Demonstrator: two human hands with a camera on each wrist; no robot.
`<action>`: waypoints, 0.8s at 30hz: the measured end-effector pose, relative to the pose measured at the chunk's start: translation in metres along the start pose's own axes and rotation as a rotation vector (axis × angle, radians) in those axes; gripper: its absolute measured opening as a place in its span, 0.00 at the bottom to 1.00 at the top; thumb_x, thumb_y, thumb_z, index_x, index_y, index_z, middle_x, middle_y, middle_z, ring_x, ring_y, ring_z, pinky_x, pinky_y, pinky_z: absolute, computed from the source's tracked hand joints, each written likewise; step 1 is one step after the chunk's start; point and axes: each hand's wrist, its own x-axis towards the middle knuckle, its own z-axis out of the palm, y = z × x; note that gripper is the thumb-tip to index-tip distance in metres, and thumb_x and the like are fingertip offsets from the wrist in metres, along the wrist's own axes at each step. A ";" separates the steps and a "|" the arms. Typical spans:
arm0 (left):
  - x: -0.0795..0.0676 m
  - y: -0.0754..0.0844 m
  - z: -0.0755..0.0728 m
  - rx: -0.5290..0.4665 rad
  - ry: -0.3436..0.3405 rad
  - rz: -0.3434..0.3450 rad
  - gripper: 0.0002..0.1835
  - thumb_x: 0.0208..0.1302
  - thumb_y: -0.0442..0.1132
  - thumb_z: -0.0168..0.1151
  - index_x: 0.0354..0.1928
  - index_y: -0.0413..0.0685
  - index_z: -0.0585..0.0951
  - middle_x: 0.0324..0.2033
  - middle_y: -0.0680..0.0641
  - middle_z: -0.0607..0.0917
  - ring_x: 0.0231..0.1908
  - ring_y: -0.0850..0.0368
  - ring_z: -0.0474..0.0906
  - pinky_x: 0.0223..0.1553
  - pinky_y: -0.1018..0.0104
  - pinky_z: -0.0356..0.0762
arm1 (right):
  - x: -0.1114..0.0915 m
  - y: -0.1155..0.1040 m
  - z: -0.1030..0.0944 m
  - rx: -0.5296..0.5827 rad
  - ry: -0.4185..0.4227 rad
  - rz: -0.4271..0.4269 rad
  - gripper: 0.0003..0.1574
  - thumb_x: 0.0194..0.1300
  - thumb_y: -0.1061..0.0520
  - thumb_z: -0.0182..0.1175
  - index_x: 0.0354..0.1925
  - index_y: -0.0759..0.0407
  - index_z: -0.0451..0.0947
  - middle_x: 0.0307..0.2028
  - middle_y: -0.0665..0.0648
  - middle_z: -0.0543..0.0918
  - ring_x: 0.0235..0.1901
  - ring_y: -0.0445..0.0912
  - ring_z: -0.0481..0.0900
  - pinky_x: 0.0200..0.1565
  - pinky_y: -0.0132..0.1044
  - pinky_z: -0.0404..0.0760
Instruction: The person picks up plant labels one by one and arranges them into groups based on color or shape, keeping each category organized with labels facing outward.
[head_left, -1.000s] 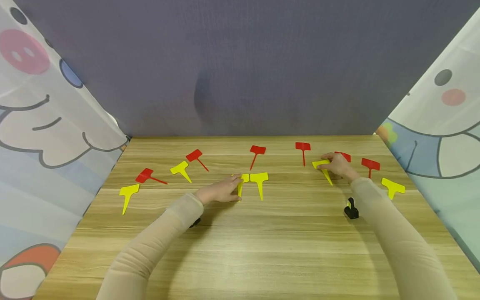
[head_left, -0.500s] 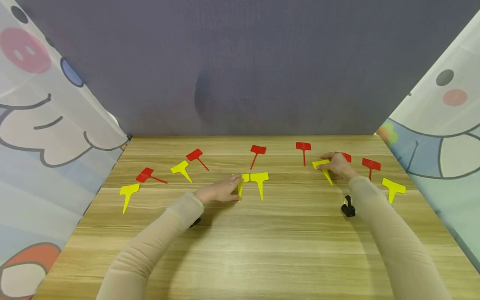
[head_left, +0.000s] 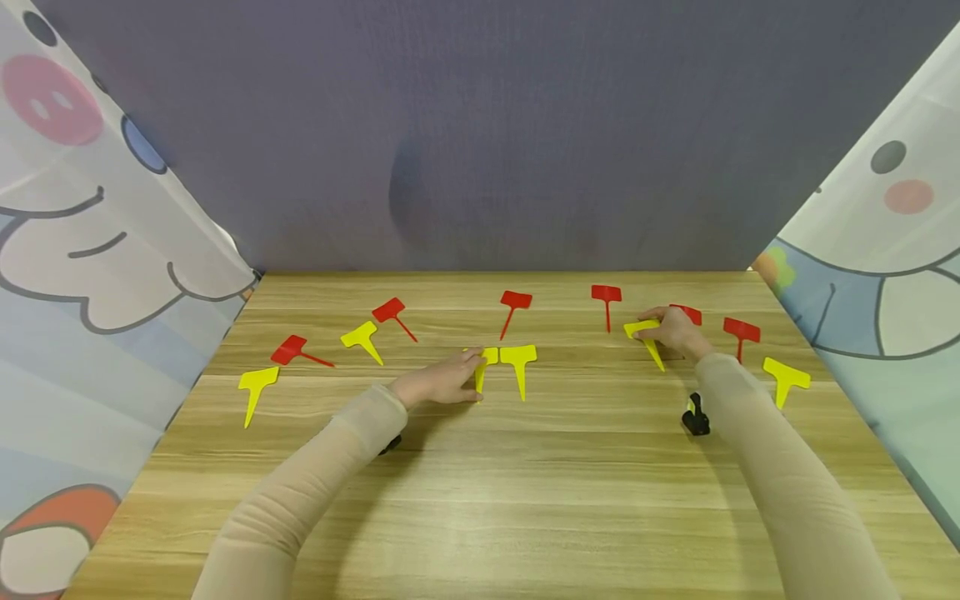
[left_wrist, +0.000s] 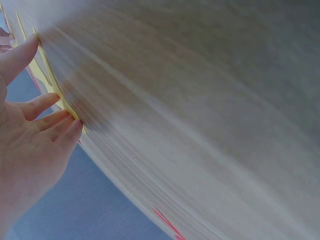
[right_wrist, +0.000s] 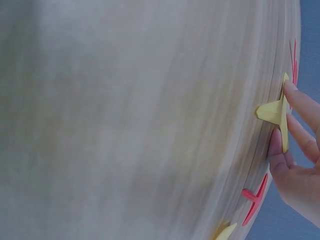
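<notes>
In the head view, my left hand (head_left: 446, 379) lies over a yellow T-shaped plant label (head_left: 491, 357) near the table's middle. Its thumb is at the stem tip and its fingers are on the head of the label, as the left wrist view (left_wrist: 55, 85) confirms. Another yellow plant label (head_left: 519, 358) lies close beside it on the right. Farther right, my right hand (head_left: 677, 332) pinches a yellow plant label (head_left: 656, 354) by its broad head. In the right wrist view, that label (right_wrist: 271, 111) has its stem pointing away from the palm. A red plant label (head_left: 687, 313) is partly hidden behind this hand.
More red labels, such as one at back centre (head_left: 516, 300), lie along the wooden table (head_left: 525, 508). Yellow labels lie at far left (head_left: 258, 383) and far right (head_left: 786, 373). A grey panel (head_left: 570, 150) rises behind. Small black gear (head_left: 696, 417) shows by the right wrist.
The right forearm and the black gear by its wrist have shifted slightly left. Both hands stay at the same labels, and the labels lie as before.
</notes>
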 end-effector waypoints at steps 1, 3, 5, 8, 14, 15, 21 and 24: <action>0.000 0.000 0.000 0.002 -0.002 -0.001 0.35 0.62 0.48 0.53 0.64 0.33 0.54 0.66 0.37 0.45 0.65 0.45 0.45 0.63 0.56 0.48 | 0.000 0.000 0.000 0.001 0.001 -0.001 0.33 0.58 0.56 0.59 0.57 0.70 0.64 0.57 0.74 0.61 0.49 0.59 0.64 0.48 0.47 0.70; 0.000 -0.001 0.000 0.004 -0.001 -0.001 0.35 0.62 0.48 0.53 0.64 0.33 0.54 0.66 0.37 0.45 0.65 0.45 0.45 0.63 0.56 0.48 | -0.001 -0.001 0.000 0.001 0.004 0.000 0.32 0.58 0.56 0.59 0.57 0.70 0.64 0.57 0.74 0.61 0.49 0.59 0.65 0.48 0.47 0.70; 0.000 -0.001 0.000 0.006 -0.001 -0.002 0.36 0.62 0.48 0.53 0.64 0.34 0.54 0.66 0.37 0.45 0.65 0.45 0.45 0.63 0.57 0.48 | -0.001 -0.001 0.000 -0.008 0.007 -0.002 0.32 0.58 0.56 0.59 0.57 0.70 0.65 0.56 0.74 0.62 0.49 0.59 0.65 0.48 0.47 0.70; 0.000 -0.001 0.000 0.000 -0.002 -0.002 0.36 0.62 0.48 0.53 0.64 0.34 0.54 0.66 0.38 0.45 0.65 0.45 0.45 0.63 0.57 0.48 | -0.002 -0.001 0.001 -0.028 0.019 -0.001 0.31 0.57 0.55 0.59 0.56 0.70 0.66 0.56 0.73 0.63 0.48 0.58 0.65 0.46 0.46 0.70; 0.000 -0.001 0.000 0.000 -0.007 -0.001 0.36 0.62 0.48 0.52 0.64 0.34 0.54 0.66 0.38 0.45 0.65 0.45 0.45 0.64 0.57 0.47 | -0.003 -0.001 0.001 -0.034 0.029 -0.007 0.31 0.57 0.54 0.60 0.54 0.71 0.67 0.56 0.73 0.63 0.50 0.60 0.64 0.48 0.49 0.69; 0.000 0.000 0.000 0.001 -0.005 0.001 0.36 0.62 0.48 0.52 0.64 0.34 0.54 0.66 0.37 0.45 0.65 0.45 0.45 0.64 0.57 0.47 | -0.003 -0.001 0.001 -0.033 0.030 -0.008 0.31 0.57 0.54 0.60 0.54 0.71 0.67 0.57 0.73 0.63 0.51 0.61 0.64 0.49 0.50 0.68; 0.000 0.000 0.000 0.017 -0.007 -0.004 0.36 0.62 0.48 0.52 0.64 0.34 0.54 0.66 0.38 0.45 0.65 0.45 0.44 0.64 0.58 0.47 | -0.005 -0.001 0.001 -0.006 0.037 -0.005 0.31 0.57 0.56 0.59 0.55 0.72 0.67 0.57 0.74 0.61 0.54 0.63 0.60 0.52 0.53 0.66; 0.000 0.001 -0.001 0.019 -0.007 -0.006 0.36 0.62 0.48 0.52 0.64 0.34 0.54 0.66 0.38 0.45 0.65 0.45 0.45 0.64 0.57 0.47 | -0.006 0.000 0.002 0.009 0.044 -0.011 0.30 0.58 0.57 0.59 0.55 0.72 0.66 0.57 0.74 0.61 0.54 0.64 0.60 0.52 0.53 0.65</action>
